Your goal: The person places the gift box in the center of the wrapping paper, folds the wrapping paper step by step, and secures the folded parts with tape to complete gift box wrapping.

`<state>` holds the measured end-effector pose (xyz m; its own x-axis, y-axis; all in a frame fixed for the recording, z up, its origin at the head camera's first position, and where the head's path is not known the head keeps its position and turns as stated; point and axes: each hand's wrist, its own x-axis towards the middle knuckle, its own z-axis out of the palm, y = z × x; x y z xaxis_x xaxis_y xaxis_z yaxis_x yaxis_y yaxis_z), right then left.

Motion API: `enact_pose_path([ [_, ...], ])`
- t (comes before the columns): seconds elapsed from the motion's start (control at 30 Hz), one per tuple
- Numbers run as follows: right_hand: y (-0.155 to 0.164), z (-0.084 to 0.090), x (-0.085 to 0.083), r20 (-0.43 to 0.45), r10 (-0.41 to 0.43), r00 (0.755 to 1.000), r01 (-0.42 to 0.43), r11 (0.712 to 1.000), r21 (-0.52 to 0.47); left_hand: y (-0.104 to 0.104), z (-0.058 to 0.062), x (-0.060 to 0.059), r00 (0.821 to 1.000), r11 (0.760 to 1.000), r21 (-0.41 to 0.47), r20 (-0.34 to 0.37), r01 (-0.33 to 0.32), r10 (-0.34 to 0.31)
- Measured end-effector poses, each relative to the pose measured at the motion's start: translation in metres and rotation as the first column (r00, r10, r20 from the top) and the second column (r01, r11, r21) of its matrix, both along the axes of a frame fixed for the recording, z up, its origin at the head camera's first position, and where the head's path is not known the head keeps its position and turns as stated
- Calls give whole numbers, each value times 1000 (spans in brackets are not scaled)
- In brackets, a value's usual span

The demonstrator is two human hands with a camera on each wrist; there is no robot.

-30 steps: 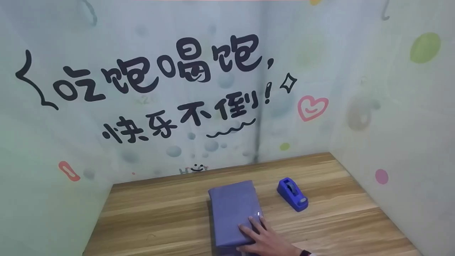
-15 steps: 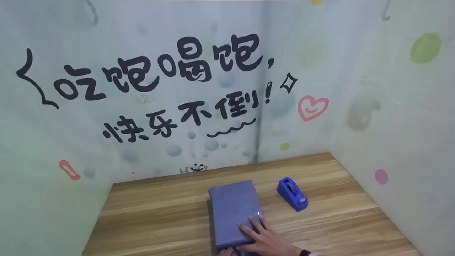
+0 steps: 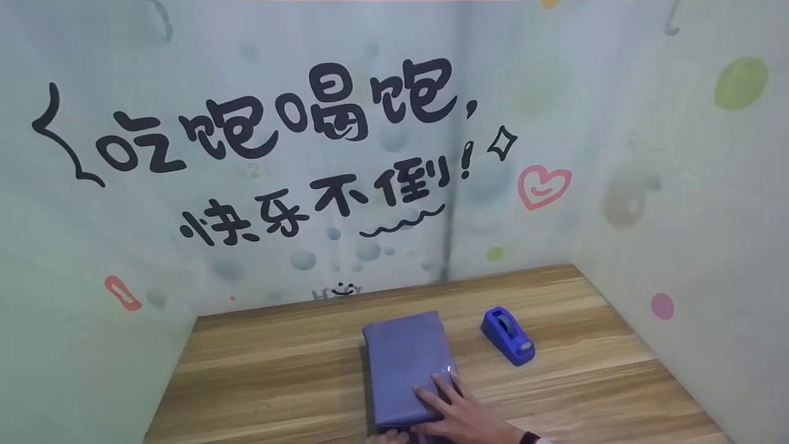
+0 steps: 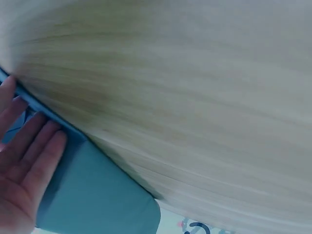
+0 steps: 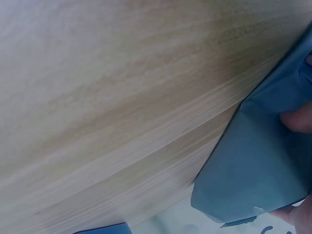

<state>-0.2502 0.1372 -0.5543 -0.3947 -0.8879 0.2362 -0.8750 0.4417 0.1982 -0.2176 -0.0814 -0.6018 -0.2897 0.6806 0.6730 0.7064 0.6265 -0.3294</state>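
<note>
On the purple package rests the right grip, spread wide.

Head camera looks forward and down from above, farthest off, onto wall and table; left-wrist and right-wrist cameras sit close in, wall toward 6 o'clock, all three sharing the package at 6, 7 and 4 o'clock respectively.
</note>
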Motion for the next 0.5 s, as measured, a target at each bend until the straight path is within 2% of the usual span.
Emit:
enact_pose_path([
  [0.1, 0, 0, 0, 12, 2, 1000, -1, 1000, -8, -4, -5, -5, 991, 997, 16, -116, 72, -70],
  [0.2, 0, -1, -1, -36, 13, 999, -15, 999, -34, -6, -3, -6, 985, 993, 30, -135, 113, -108],
  [0.27, -1, -3, -2, -78, 20, 997, -24, 998, -57, -6, 0, -5, 993, 995, 8, -52, 102, -102],
  [0.3, -1, -3, -2, -99, 22, 995, -29, 997, -68, -5, 7, -3, 996, 996, -5, 18, 89, -88],
  [0.37, -2, -5, -3, -121, 26, 992, -37, 995, -92, -5, 11, -1, 989, 998, 4, 135, 63, -63],
  [0.43, -2, -5, -4, -127, 30, 991, -43, 994, -105, -5, 14, -1, 977, 998, 47, 205, 43, -52],
  [0.5, -2, -5, -4, -141, 31, 990, -45, 994, -101, -5, 16, -1, 971, 993, 113, 233, 25, -51],
])
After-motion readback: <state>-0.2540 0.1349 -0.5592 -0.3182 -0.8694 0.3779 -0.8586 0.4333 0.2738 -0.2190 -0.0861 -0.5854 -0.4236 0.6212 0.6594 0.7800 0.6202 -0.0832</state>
